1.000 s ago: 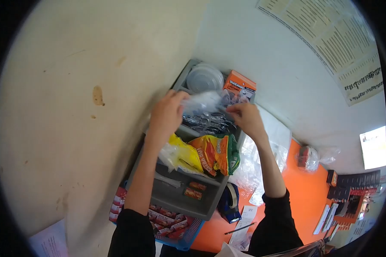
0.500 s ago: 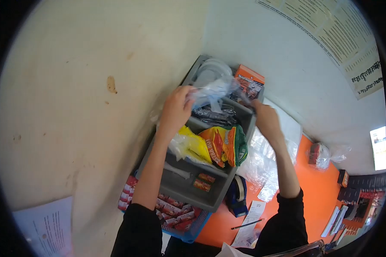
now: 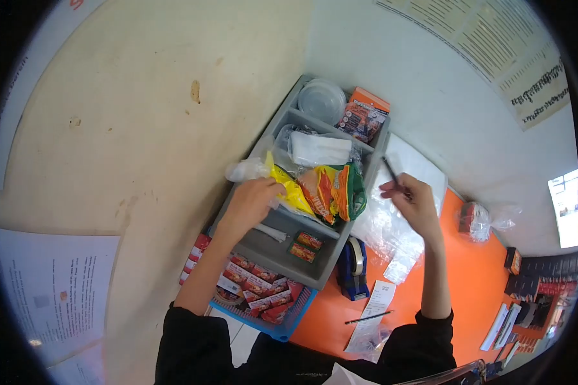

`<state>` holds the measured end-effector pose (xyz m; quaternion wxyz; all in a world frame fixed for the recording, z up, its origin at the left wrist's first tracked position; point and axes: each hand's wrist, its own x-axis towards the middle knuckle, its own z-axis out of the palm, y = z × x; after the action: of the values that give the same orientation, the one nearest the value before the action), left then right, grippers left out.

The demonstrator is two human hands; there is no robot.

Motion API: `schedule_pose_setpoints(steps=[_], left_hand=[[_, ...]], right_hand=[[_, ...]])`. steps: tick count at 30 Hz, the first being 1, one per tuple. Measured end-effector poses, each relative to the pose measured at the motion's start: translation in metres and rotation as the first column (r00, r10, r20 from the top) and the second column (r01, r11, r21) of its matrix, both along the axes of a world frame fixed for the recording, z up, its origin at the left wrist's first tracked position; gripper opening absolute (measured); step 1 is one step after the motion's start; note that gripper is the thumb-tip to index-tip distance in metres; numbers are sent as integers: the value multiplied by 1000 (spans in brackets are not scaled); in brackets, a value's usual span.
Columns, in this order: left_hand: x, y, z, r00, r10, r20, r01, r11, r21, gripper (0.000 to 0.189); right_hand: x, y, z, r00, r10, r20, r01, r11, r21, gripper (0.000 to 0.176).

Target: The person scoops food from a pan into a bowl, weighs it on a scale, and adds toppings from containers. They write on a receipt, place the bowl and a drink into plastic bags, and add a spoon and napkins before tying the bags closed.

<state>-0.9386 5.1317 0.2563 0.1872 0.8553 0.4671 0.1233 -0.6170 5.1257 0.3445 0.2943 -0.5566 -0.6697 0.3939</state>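
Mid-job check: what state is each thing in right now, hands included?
Left hand, on the yellow bag in the grey tray, grip unclear.
Right hand, pinching a thin dark strip, raised beside the tray.
Round tub, lid on, far compartment.
Orange box, lying tilted beside the tub.
Tape dispenser, standing on the orange table.
Blue basket, full of red packets.
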Motion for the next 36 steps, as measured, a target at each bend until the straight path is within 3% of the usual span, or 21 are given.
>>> schedule_pose_setpoints(steps=[2,3,4,6,8,11,12,14,17,19,22,25,28,32,35,36], left_hand=[[-3,6,0,1000,24,-7,-24,998,50,32],[-1,11,-1,997,59,39,-63,992,107,31],[4,21,-3,992,92,87,-106,980,168,30],[10,38,-10,976,138,168,-177,953,246,28],[17,49,-19,953,178,244,-243,932,268,28],[27,59,-24,927,241,287,-317,913,258,26],[25,64,-26,925,229,303,-308,919,245,25],[22,76,-31,917,206,341,-291,932,218,22],[5,98,-33,875,164,454,-175,984,-19,15],[0,115,-31,908,131,397,-67,983,-172,19],[-7,139,-26,937,44,348,94,924,-371,22],[-7,141,-11,961,-9,277,133,892,-432,21],[-4,122,-7,972,-4,234,92,925,-368,21],[-13,118,-18,934,-49,354,164,938,-304,27],[-25,123,-18,928,24,371,194,819,-540,29],[-26,121,-16,930,33,365,186,816,-547,29]], right_hand=[[-27,-7,-3,998,47,-45,-52,994,-97,14],[-34,-5,-27,977,165,-137,-174,983,-61,14],[-41,-6,-45,967,223,-121,-235,967,-98,14],[-67,-12,-57,967,255,9,-252,959,-133,16],[-87,-15,-61,947,202,249,-175,976,-126,17],[-106,-19,-86,927,214,309,-185,975,-122,17],[-113,-22,-89,906,157,393,-168,986,-8,15],[-128,-12,-98,885,102,455,-132,991,34,15],[-151,-5,-93,881,124,457,-173,983,67,16],[-171,2,-84,913,178,367,-203,979,31,14],[-189,37,-132,971,189,149,-129,930,-344,18],[-204,59,-146,788,289,543,-139,944,-301,20],[-212,63,-161,704,178,687,-236,972,-11,22],[-207,65,-159,655,278,703,-339,939,-55,25],[-193,61,-141,641,367,675,-363,919,-155,26],[-192,60,-146,633,381,674,-371,913,-167,24]])
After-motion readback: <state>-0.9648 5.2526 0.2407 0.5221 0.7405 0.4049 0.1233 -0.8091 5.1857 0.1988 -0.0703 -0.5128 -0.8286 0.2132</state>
